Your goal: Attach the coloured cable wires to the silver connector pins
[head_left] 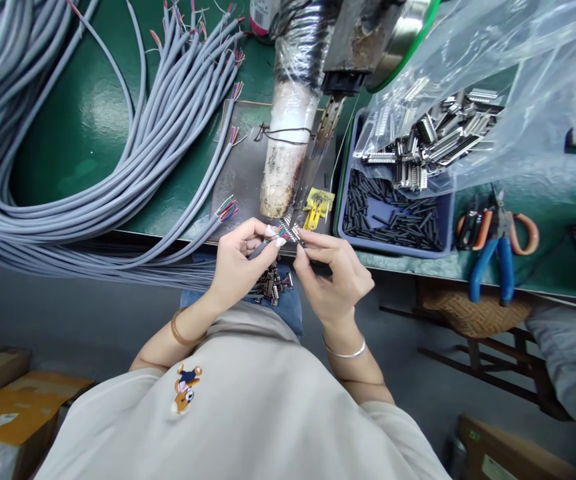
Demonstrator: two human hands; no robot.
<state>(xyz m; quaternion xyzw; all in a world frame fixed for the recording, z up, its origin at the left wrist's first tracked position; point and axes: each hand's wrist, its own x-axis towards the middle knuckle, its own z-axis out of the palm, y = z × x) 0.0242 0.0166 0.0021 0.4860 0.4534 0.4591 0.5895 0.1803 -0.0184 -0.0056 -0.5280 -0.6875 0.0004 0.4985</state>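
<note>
My left hand (241,263) pinches the end of a grey cable (261,248) whose coloured wires fan out at the tip. My right hand (331,273) is closed on a small metal connector (292,231), held against those wire ends just below the soldering tool's tip (313,167). Both hands hover at the green bench's front edge. On my lap beneath them lies a small heap of connectors (271,283).
A big bundle of grey cables (68,167) with stripped ends covers the left of the green bench (83,113). A blue tray (393,217) holds black tubing and a plastic bag of metal connectors (433,137). Blue and orange pliers (498,243) lie right. A yellow clip (317,205) sits near the tool.
</note>
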